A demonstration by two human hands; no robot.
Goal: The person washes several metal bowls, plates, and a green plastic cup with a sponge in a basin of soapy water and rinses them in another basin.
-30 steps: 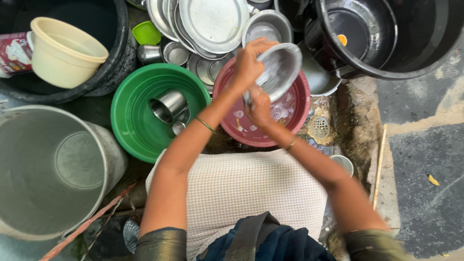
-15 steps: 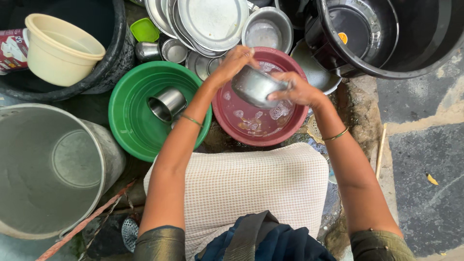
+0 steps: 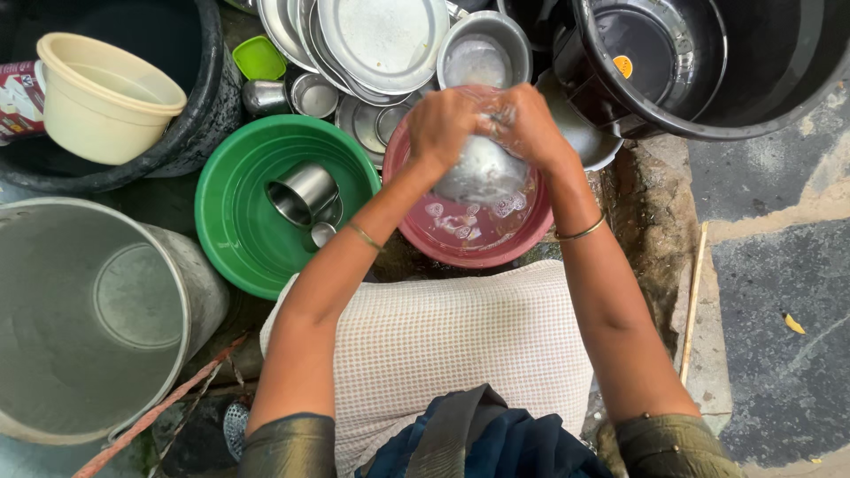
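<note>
Both hands, left (image 3: 452, 124) and right (image 3: 529, 124), grip clamped on a wet, soapy round steel bowl (image 3: 482, 173) over the red plastic basin (image 3: 460, 248). Light, rigid, likely slippery; rim hold safest.

- Steel bowl (image 3: 482, 168) blurred, upper part covered by left hand (image 3: 450, 124) and right hand (image 3: 529, 124); grip on it not clear.
- Far rim of pink basin (image 3: 460, 243) hidden behind both hands and the bowl.
- Big steel pot (image 3: 93, 319) cut off by left and bottom edges.
- Black tub (image 3: 699, 66) cut off at top and right edges.
- Stack of steel plates (image 3: 381, 40) cut off at top edge; lower plates mostly covered by upper ones.
- Packet (image 3: 19, 97) cut off at left edge.
- Small piece beside steel cup (image 3: 303, 192) in green basin (image 3: 239, 230) too small to identify.
</note>
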